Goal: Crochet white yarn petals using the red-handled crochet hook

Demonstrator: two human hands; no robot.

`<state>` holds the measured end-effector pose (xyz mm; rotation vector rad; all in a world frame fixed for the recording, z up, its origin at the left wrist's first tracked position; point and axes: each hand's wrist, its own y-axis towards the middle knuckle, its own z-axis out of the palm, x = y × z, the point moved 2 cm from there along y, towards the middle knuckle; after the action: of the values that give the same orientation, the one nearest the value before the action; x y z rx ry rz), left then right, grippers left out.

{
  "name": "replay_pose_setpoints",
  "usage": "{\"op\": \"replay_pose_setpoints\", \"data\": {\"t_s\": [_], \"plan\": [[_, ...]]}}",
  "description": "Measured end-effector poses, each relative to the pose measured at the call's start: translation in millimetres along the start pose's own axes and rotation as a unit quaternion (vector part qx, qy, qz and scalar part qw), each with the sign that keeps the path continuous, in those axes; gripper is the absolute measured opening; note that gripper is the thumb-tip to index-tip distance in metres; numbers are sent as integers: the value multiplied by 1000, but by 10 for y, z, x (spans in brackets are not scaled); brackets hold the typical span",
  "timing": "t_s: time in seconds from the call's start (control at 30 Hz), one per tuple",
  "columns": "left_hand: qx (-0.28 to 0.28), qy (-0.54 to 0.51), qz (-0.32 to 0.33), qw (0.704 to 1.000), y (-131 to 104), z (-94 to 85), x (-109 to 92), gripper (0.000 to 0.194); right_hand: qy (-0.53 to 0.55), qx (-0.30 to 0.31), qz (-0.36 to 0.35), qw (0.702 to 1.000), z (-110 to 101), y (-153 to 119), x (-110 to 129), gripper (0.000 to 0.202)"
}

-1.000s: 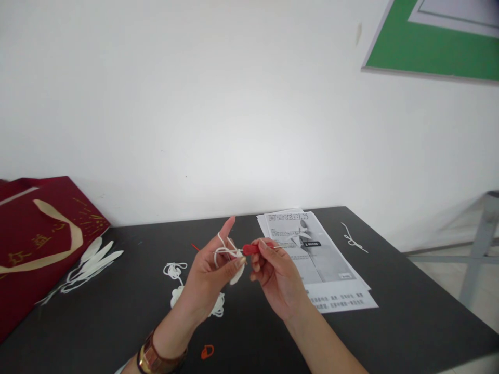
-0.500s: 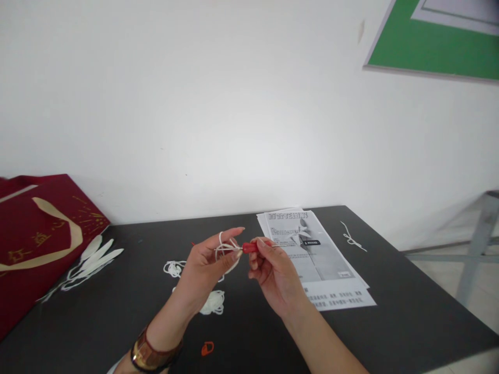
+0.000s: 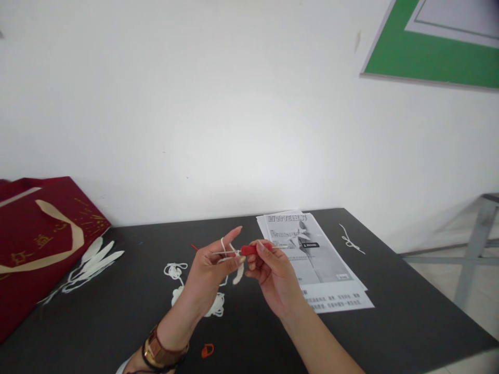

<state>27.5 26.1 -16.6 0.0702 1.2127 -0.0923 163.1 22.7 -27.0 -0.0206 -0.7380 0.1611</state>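
My right hand (image 3: pixel 276 272) is closed around the red handle of a crochet hook (image 3: pixel 249 250). The hook's thin shaft points left, across the fingers of my left hand (image 3: pixel 206 272). That hand pinches a small white crocheted piece (image 3: pixel 238 274) between thumb and fingers, and the piece hangs just below the hook. White yarn (image 3: pixel 223 244) wraps the raised left index finger and runs to the hook. How the loops sit on the shaft is too small to tell. Behind my left wrist lies a loose bundle of white yarn (image 3: pixel 215 305), partly hidden.
Printed sheets (image 3: pixel 335 270) lie on the black table (image 3: pixel 393 311), right of my hands. Behind them is a short knotted white cord (image 3: pixel 351 241). An orange stitch marker (image 3: pixel 207 350) sits near the front. White crocheted petals (image 3: pixel 91 265) rest beside a dark red bag (image 3: pixel 39 223) at left.
The hook's shaft now reaches across my left fingers. White loops bunched there before are drawn out, and the small white piece hangs below. The view has tilted slightly.
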Motion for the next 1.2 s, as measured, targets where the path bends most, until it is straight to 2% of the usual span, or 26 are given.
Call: {"op": "replay_pose_setpoints", "data": {"t_s": [0.17, 0.27, 0.37, 0.43, 0.57, 0.67, 0.9, 1.07, 1.2], "plan": [[-27, -13, 11, 999, 4, 10, -1, 55, -46, -11, -26, 999, 6, -6, -38, 23], [-48, -16, 13, 999, -18, 20, -5, 55, -95, 4, -37, 995, 40, -29, -65, 28], [-39, -9, 8, 999, -32, 34, 1, 52, -144, 33, -11, 989, 54, -38, -91, 39], [-37, -9, 8, 999, -25, 27, 3, 53, -186, 51, 21, 981, 41, -31, -111, 37], [-36, -13, -7, 999, 11, -16, -18, 56, -236, 36, 67, 969, -11, -7, -135, 35], [-50, -35, -25, 998, 21, -38, -43, 54, -238, 40, 74, 968, -12, -7, -134, 35], [-67, -66, -42, 995, 10, -41, -76, 58, -265, 94, 73, 957, 25, -46, -71, 28], [-68, -60, -52, 994, 3, -44, -69, 57, -290, 96, 82, 949, 44, -64, -73, 28], [-54, -74, -61, 994, -16, -15, -57, 64, -320, 124, 97, 934, 40, -78, -117, 27]]}}
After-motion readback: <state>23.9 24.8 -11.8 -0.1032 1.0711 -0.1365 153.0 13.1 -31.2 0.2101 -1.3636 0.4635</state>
